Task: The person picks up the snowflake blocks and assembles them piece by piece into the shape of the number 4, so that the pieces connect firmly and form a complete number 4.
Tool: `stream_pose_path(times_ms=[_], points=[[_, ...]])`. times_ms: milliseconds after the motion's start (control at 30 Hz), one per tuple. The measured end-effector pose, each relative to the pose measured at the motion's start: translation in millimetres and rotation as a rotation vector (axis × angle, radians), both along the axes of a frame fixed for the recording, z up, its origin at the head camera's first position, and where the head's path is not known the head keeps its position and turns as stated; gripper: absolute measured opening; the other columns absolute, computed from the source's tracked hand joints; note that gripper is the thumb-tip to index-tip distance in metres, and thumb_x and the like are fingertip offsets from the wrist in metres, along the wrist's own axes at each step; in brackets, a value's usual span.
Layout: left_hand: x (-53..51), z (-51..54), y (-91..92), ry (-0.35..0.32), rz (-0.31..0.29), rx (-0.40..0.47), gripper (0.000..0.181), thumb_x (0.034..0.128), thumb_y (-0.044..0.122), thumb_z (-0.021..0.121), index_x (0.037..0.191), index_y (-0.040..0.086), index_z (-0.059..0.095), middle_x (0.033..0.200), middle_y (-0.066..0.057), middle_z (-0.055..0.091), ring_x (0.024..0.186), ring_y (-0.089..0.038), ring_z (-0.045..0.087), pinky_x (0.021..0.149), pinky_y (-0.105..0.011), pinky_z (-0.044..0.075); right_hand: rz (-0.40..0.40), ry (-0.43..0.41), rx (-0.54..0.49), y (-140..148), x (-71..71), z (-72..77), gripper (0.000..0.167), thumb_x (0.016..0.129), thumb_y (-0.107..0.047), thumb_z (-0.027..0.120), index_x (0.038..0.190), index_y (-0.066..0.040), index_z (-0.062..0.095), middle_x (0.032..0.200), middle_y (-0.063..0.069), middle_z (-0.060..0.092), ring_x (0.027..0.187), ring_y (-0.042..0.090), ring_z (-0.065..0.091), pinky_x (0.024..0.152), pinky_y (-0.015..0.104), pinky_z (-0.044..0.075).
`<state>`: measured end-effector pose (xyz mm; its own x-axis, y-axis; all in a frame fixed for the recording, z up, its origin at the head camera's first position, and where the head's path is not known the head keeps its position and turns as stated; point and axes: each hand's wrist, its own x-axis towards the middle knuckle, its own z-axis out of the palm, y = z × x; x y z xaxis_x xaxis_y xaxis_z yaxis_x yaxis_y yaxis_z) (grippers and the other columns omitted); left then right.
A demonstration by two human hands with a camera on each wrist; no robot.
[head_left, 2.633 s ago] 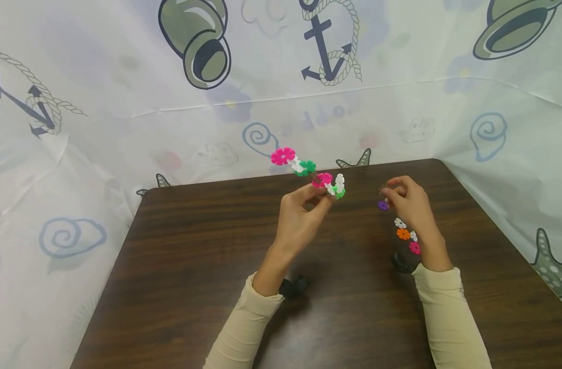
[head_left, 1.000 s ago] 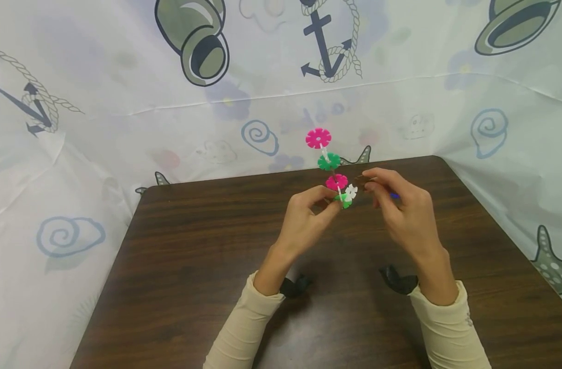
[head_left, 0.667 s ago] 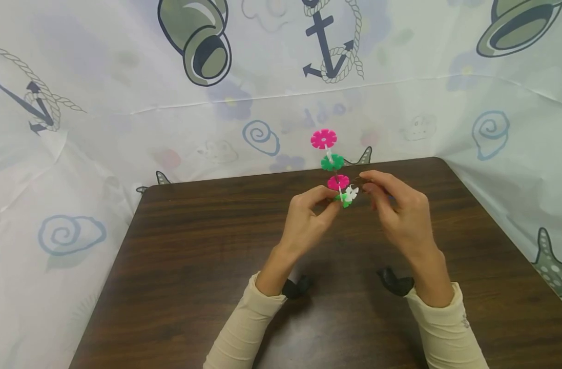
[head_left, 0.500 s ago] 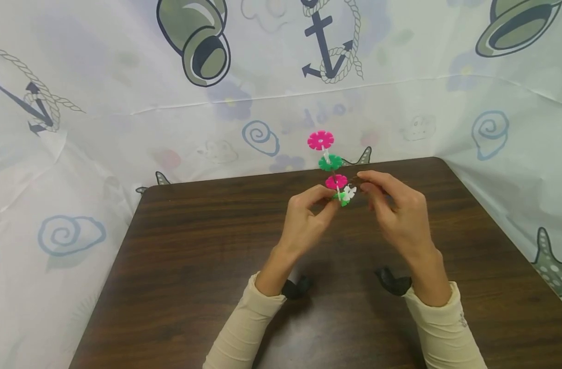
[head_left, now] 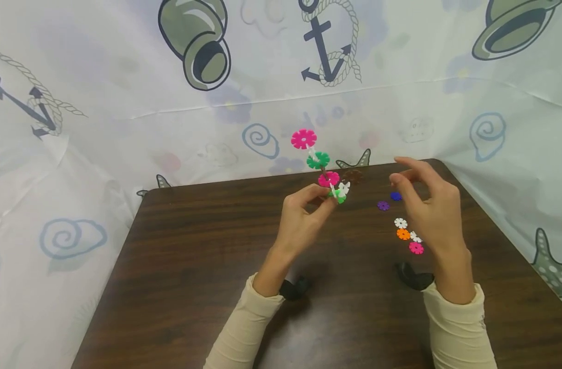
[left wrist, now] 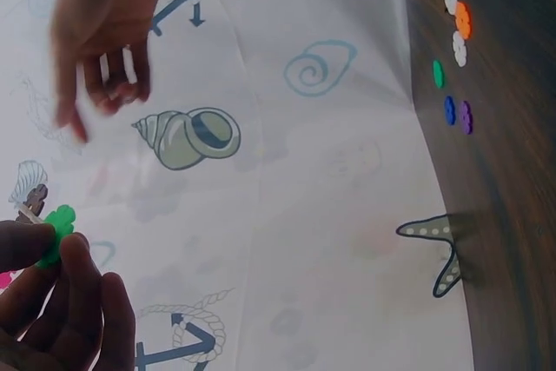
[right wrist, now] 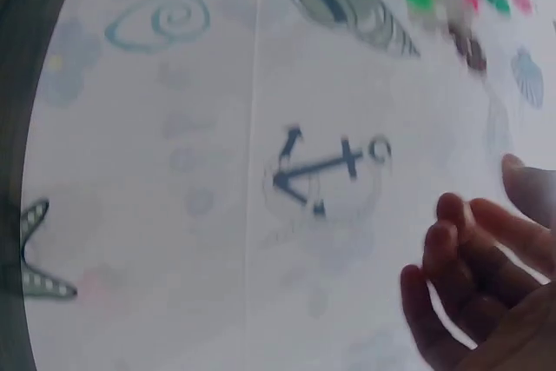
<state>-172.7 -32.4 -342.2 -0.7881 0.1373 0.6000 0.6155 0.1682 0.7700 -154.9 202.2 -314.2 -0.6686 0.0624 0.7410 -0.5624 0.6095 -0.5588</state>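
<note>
My left hand (head_left: 300, 219) pinches the light green flower-shaped disc (left wrist: 59, 234) of a chain of interlocking plastic discs, held above the table. From there the chain climbs through a pink disc (head_left: 329, 179) and a dark green disc (head_left: 318, 160) to a pink disc (head_left: 304, 139) at the top, with white and brown ones between. On its right side sit a white disc (head_left: 344, 188) and a brown disc (head_left: 353, 177), slotted together as far as I can see. My right hand (head_left: 435, 215) hovers apart to the right, fingers loosely bent around nothing.
Several loose discs lie on the dark wooden table (head_left: 207, 266) near my right hand: blue (head_left: 396, 196), purple (head_left: 383, 205), white (head_left: 400, 223), orange (head_left: 403, 234) and pink (head_left: 416, 248). The left wrist view also shows a green disc (left wrist: 438, 73). A printed cloth (head_left: 193, 133) hangs behind.
My right hand brought the brown disc over to the chain's white disc, then released it and drew back right. The brown disc now stays on the chain, which leans slightly more left.
</note>
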Motion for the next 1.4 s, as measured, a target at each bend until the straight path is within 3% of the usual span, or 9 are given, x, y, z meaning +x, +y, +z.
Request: stream_pose_path(times_ms=[200, 433, 500, 600, 700, 733, 900, 1200, 1400], points=[[0.3, 0.5, -1.1, -0.022, 0.003, 0.009, 0.009, 0.0889, 0.005, 0.071, 0.095, 0.0, 0.076, 0.087, -0.011, 0.075, 0.077, -0.019, 0.067, 0.073, -0.024, 0.054, -0.12, -0.177, -0.038, 38.7, -8.1, -2.8, 0.027, 0.097, -0.023, 0.074, 0.121, -0.01, 0.074, 0.092, -0.04, 0.061, 0.086, -0.011, 0.058, 0.079, 0.013, 0.038], [0.7, -0.3, -0.7, -0.037, 0.001, 0.013, 0.009, 0.0887, 0.005, 0.071, 0.095, 0.0, 0.076, 0.087, -0.011, 0.076, 0.077, -0.018, 0.067, 0.072, -0.023, 0.054, -0.232, -0.46, 0.018, 93.8, -25.3, -23.9, 0.05, 0.1, -0.042, 0.066, 0.134, -0.005, 0.064, 0.088, -0.041, 0.049, 0.084, -0.015, 0.047, 0.075, 0.016, 0.036], [1.1, 0.2, -0.7, -0.037, 0.003, 0.012, 0.01, 0.0888, 0.006, 0.071, 0.095, 0.0, 0.076, 0.087, -0.011, 0.076, 0.077, -0.018, 0.068, 0.073, -0.024, 0.054, -0.248, -0.529, 0.043, 107.2, -29.3, -31.1, 0.056, 0.101, -0.044, 0.063, 0.138, -0.002, 0.06, 0.093, -0.031, 0.055, 0.088, -0.01, 0.049, 0.077, 0.017, 0.037], [1.7, 1.0, -0.7, -0.036, 0.002, 0.011, 0.009, 0.0891, 0.006, 0.071, 0.095, 0.0, 0.076, 0.086, -0.012, 0.075, 0.077, -0.019, 0.068, 0.074, -0.024, 0.054, -0.228, -0.65, 0.108, 123.6, -34.5, -41.1, 0.065, 0.103, -0.046, 0.057, 0.144, 0.005, 0.051, 0.115, 0.005, 0.067, 0.106, 0.02, 0.061, 0.09, 0.036, 0.046], [2.0, 1.0, -0.8, -0.038, 0.002, 0.009, 0.009, 0.0892, 0.006, 0.072, 0.095, 0.001, 0.076, 0.086, -0.012, 0.075, 0.077, -0.019, 0.068, 0.075, -0.024, 0.054, -0.186, -0.797, 0.211, 137.1, -39.5, -52.5, 0.075, 0.106, -0.049, 0.05, 0.147, 0.013, 0.04, 0.138, 0.038, 0.052, 0.125, 0.053, 0.05, 0.099, 0.062, 0.043], [2.1, 0.9, -0.8, -0.039, 0.002, 0.008, 0.009, 0.0893, 0.007, 0.072, 0.095, 0.001, 0.076, 0.086, -0.012, 0.075, 0.077, -0.019, 0.068, 0.075, -0.025, 0.054, -0.16, -0.851, 0.24, 141.8, -41.6, -56.7, 0.078, 0.106, -0.049, 0.048, 0.148, 0.016, 0.036, 0.142, 0.043, 0.046, 0.128, 0.058, 0.045, 0.101, 0.069, 0.039], [2.5, 0.4, -1.1, -0.049, 0.002, 0.001, 0.01, 0.0897, 0.007, 0.071, 0.096, 0.001, 0.076, 0.088, -0.011, 0.076, 0.079, -0.018, 0.068, 0.075, -0.024, 0.054, -0.08, -1.055, 0.32, 158.2, -52.7, -81.5, 0.089, 0.107, -0.053, 0.044, 0.15, 0.022, 0.023, 0.148, 0.048, 0.033, 0.131, 0.063, 0.039, 0.105, 0.073, 0.038], [3.0, 1.6, -0.4, -0.042, -0.011, 0.008, 0.01, 0.0899, 0.007, 0.072, 0.096, 0.001, 0.076, 0.086, -0.012, 0.075, 0.078, -0.026, 0.069, 0.073, -0.026, 0.054, -0.033, -1.135, 0.347, 161.2, -65.4, -117.9, 0.085, 0.107, -0.046, 0.047, 0.147, 0.025, 0.023, 0.142, 0.05, 0.037, 0.127, 0.065, 0.043, 0.105, 0.072, 0.039], [3.3, 1.9, -0.2, -0.046, -0.011, 0.008, 0.009, 0.09, 0.007, 0.072, 0.095, 0.001, 0.076, 0.085, -0.012, 0.075, 0.077, -0.025, 0.069, 0.072, -0.026, 0.054, -0.087, -1.07, 0.334, 147.2, -75.9, -135.2, 0.088, 0.106, -0.054, 0.042, 0.148, 0.023, 0.027, 0.143, 0.049, 0.037, 0.13, 0.067, 0.037, 0.108, 0.074, 0.036]])
